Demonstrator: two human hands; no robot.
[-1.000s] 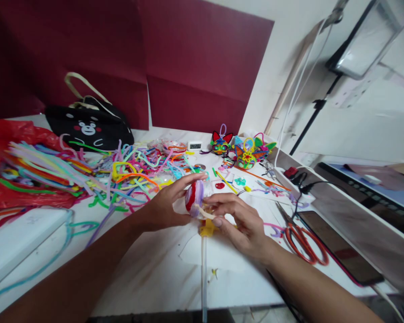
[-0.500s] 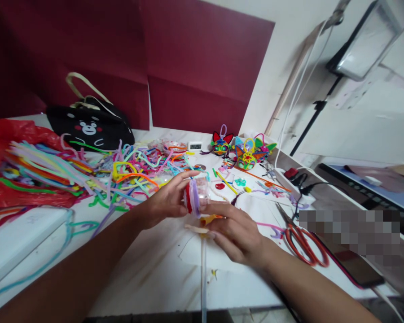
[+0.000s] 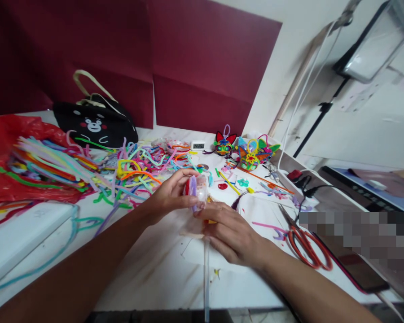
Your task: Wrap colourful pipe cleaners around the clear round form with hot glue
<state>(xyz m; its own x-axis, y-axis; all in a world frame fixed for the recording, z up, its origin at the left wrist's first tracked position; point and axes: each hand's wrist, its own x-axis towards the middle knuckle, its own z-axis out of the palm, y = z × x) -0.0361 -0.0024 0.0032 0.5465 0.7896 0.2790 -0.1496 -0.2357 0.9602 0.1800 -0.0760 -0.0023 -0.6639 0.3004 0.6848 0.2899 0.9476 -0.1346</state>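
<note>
My left hand (image 3: pixel 170 196) is closed around a small clear ball wrapped in red and lilac pipe cleaners (image 3: pixel 195 192), held just above the white table (image 3: pixel 155 269). My right hand (image 3: pixel 230 233) sits right below and beside the ball, fingers curled on a cream pipe cleaner (image 3: pixel 191 233) that runs under it. A yellow piece and a clear stick (image 3: pixel 206 278) lie beneath my right hand, partly hidden.
A big heap of coloured pipe cleaners (image 3: pixel 87 172) spreads over a red plastic bag (image 3: pixel 16 134) at left. A black bear tote (image 3: pixel 94 125) stands at the back. Finished colourful ornaments (image 3: pixel 247 154) sit at back right, red-handled scissors (image 3: pixel 309 249) at right.
The ball turned in my left hand and rose slightly. My right hand slid down and under it, pulling the cream pipe cleaner leftward. The view shifted a little.
</note>
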